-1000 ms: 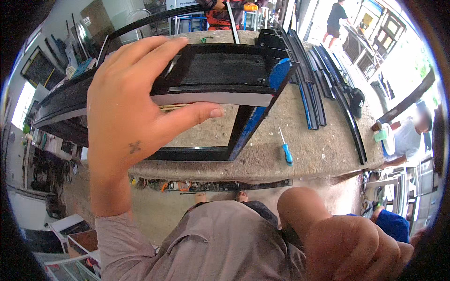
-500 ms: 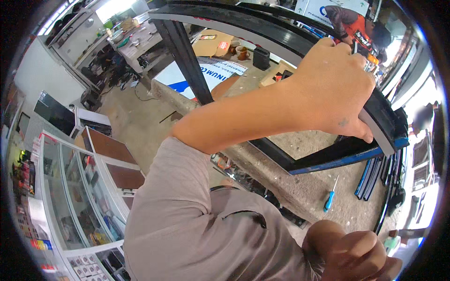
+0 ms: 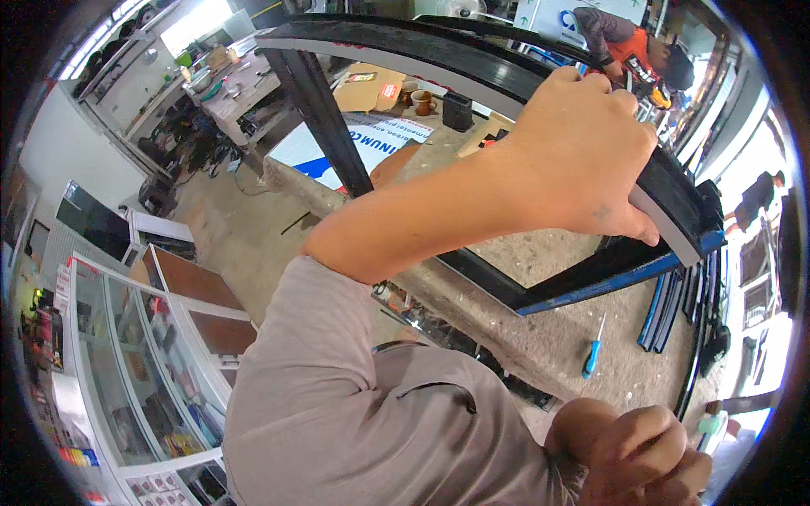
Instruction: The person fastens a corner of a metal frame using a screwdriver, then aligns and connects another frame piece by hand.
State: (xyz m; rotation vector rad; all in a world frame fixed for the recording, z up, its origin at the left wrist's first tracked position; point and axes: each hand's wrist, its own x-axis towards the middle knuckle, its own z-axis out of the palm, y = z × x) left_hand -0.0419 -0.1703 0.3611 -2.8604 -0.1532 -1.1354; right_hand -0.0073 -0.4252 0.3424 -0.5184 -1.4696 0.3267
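My left hand (image 3: 582, 152) grips the upper bar of a black metal frame (image 3: 405, 52) standing upright on the workbench, fingers over the far side and thumb on the near side. The left forearm stretches across the frame's opening. A grey strip shows along the upper bar, and blue shows along the lower bar near the right corner. My right hand (image 3: 650, 460) is closed in a fist low at the right, close to my body. Whatever it may hold is hidden. A screwdriver (image 3: 591, 358) with a blue handle lies on the bench between that hand and the frame.
The rough workbench (image 3: 574, 354) also carries dark strips (image 3: 662, 312), a brown mug (image 3: 423, 103), a black box (image 3: 457, 111), cardboard (image 3: 367, 88) and a printed sheet (image 3: 312, 156). Beyond the frame, a co-worker (image 3: 637, 51) bends over. A glass cabinet (image 3: 126, 354) stands at left.
The view has shifted slightly, and the frame and my left hand appear a little further left. Both hands keep their grip shapes. A distant person at the far right shows more fully.
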